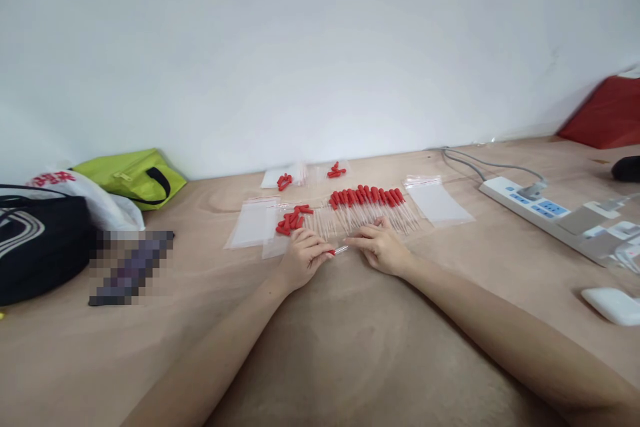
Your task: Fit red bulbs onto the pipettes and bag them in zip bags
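My left hand pinches a thin clear stick with a red cap, its bare end pointing right. Close to that end is my right hand, its fingers bent together; whether they hold anything is too small to tell. Beyond my hands lies a row of red-capped sticks, with uncapped thin sticks at its left. Loose red caps rest on a clear bag just past my left hand. Two smaller groups of red pieces sit farther back.
Clear zip bags flank the sticks. At the right are a power strip, a white case and a red bag. At the left are a green bag, a white bag, a black bag and a blurred item.
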A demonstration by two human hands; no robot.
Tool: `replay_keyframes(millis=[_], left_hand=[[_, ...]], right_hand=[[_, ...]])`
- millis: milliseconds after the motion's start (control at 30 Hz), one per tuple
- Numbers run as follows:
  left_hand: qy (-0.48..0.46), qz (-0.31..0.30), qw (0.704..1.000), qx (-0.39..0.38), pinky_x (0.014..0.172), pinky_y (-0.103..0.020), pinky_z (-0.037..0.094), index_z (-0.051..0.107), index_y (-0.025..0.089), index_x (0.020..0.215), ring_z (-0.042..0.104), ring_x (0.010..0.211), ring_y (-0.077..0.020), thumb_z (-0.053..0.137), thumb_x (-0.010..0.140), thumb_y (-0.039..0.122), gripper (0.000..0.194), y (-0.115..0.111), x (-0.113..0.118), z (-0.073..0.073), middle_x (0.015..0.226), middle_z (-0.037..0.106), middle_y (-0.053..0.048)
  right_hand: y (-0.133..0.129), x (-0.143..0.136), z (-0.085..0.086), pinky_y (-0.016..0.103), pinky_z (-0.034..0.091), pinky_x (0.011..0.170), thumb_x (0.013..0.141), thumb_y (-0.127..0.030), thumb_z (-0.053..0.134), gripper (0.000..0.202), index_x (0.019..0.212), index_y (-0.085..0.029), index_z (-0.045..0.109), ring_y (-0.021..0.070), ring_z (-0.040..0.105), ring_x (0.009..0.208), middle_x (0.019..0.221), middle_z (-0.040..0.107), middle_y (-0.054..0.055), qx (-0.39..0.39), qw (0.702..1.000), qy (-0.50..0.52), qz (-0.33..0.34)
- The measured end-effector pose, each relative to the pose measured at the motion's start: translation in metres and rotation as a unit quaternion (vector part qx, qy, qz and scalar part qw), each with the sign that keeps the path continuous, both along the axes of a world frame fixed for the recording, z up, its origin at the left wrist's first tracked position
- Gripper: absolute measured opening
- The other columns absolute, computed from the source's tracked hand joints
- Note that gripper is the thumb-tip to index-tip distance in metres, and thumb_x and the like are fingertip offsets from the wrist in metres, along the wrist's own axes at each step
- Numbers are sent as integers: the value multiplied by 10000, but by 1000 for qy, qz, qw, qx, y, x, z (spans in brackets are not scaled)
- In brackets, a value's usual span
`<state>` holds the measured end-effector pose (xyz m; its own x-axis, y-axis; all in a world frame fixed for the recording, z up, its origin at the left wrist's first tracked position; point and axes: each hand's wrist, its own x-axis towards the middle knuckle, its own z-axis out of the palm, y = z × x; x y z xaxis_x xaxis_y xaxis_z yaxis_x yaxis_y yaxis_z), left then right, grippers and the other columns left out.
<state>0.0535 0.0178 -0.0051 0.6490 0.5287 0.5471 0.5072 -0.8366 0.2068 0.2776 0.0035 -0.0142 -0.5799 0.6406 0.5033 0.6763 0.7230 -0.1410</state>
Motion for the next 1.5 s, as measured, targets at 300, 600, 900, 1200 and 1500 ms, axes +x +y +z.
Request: replay_keyframes(millis=[300,600,900,1200,1500], left_hand=[[3,24,1000,5,818,-353,328,629,212,771,548,720,-148,490,839,305,180,-4,3,3,699,660,0],[24,18,999,11,869,-362,304,599,200,740,549,729,-147,488,819,296,167,-8,6,6,700,651,-4],[32,2,999,14,881,-362,293,603,201,764,561,736,-142,481,821,269,151,-10,8,6,707,659,4],[8,77,996,54,924,-389,274,642,255,844,562,805,-169,543,795,353,148,-3,1,13,782,673,4],[-73,296,952,31,785,-376,359,610,205,919,541,862,-237,559,764,290,184,15,-22,4,891,632,-61]], right_hand=[[-10,-6,5,307,178,640,804,-132,410,263,918,-208,635,128,517,679,765,631,24,25,999,-13,-27],[-16,-14,4,296,173,626,817,-144,375,252,805,-173,624,110,448,561,629,584,10,39,999,-5,-16],[-15,-17,-1,296,178,636,813,-141,383,244,799,-167,625,109,434,563,626,568,12,42,999,-5,-9],[-13,-18,18,323,196,680,838,-217,417,216,807,-179,627,165,463,737,714,608,46,32,998,-41,-43],[32,26,29,336,202,696,834,-271,365,285,824,-191,638,204,532,788,828,650,71,-70,897,88,-428]])
